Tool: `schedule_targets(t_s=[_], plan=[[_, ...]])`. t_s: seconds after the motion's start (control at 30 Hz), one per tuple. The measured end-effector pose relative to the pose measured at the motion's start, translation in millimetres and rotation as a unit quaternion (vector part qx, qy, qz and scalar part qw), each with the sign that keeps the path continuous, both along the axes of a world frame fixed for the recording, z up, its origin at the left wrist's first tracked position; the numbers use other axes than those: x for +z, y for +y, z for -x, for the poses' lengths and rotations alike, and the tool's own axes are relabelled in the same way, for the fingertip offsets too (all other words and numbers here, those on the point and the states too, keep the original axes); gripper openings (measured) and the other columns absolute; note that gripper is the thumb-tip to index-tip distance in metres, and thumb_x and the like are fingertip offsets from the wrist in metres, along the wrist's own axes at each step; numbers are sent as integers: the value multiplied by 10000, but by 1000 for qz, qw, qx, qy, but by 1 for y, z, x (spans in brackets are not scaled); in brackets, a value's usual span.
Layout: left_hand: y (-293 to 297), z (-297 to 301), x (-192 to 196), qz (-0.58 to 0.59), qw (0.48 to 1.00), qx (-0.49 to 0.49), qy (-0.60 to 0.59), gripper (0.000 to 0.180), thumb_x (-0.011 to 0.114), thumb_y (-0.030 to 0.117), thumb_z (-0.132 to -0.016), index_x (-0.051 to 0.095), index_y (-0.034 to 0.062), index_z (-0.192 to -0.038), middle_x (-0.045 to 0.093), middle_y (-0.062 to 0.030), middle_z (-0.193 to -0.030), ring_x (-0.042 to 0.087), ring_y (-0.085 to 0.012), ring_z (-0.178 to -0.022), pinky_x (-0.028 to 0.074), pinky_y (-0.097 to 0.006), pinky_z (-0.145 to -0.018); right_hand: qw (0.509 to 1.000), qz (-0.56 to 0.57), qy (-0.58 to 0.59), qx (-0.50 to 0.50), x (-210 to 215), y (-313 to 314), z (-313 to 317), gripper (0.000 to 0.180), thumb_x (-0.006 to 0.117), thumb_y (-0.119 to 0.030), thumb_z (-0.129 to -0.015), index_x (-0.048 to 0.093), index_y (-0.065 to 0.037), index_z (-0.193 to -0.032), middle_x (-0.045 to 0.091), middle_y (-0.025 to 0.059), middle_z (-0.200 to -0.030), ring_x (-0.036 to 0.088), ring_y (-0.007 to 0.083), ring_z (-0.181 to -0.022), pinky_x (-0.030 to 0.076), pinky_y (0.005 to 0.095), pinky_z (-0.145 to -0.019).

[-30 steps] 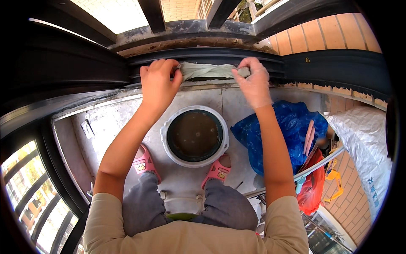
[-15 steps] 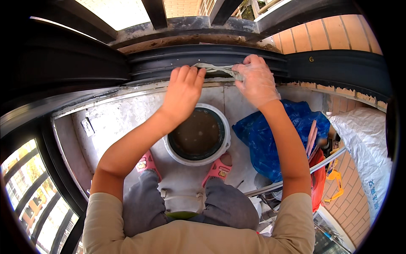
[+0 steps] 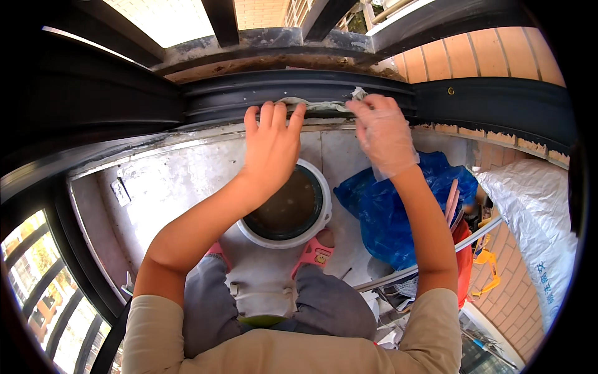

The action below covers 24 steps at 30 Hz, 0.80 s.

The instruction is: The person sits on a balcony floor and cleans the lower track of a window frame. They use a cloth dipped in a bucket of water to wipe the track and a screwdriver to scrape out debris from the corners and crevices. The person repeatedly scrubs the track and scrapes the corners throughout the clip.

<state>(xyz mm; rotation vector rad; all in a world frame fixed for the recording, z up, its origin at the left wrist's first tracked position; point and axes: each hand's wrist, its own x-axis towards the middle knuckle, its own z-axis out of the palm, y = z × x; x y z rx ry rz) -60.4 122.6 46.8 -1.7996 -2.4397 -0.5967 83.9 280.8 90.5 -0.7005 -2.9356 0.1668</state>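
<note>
A pale, wrinkled cloth is stretched along the grooves of a dark window track. My bare left hand bends its fingers over the track at the cloth's left end; the fingertips are partly hidden there. In a clear plastic glove, my right hand pinches the cloth's right end, and a crumpled white tuft sticks up beyond its fingers. Below my hands stands a white-rimmed bucket of murky brown water, partly covered by my left wrist.
A blue plastic bag lies right of the bucket, beneath my right forearm. Farther right are a white woven sack, a metal rail and an orange plastic piece. Dark bars stand beyond the track. My feet wear pink sandals.
My left hand has spread its fingers somewhat more. My right hand has shifted slightly on the cloth, and the white tuft now shows above its fingers. The whole view has moved a little.
</note>
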Motion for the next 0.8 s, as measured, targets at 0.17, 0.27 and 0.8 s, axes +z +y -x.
schedule_targets(t_s=[0.17, 0.27, 0.8], plan=[[3, -6, -5, -29, 996, -83, -33, 440, 612, 50, -742, 534, 14, -1174, 510, -162, -1184, 459, -325, -1140, 345, -457, -985, 984, -93, -149, -2, -3, 0, 3, 253, 540, -69, -777, 659, -100, -998, 613, 61, -943, 530, 267, -932, 434, 383, -792], [6, -9, -7, -25, 996, -75, -39, 453, 621, 50, -732, 531, 1, -1173, 512, -175, -1189, 462, -335, -1138, 347, -456, -997, 978, -96, -182, -26, -1, 2, 1, 272, 514, -75, -788, 653, -100, -1020, 625, 59, -963, 539, 276, -931, 432, 398, -810], [-27, 19, 11, -90, 984, -115, -103, 349, 599, -31, -713, 588, -4, -1060, 567, -163, -1097, 520, -326, -1044, 388, -418, -943, 1000, -11, -25, 12, -2, -29, 7, 402, 537, -71, -750, 587, -115, -1147, 594, 66, -987, 520, 279, -948, 434, 401, -793]])
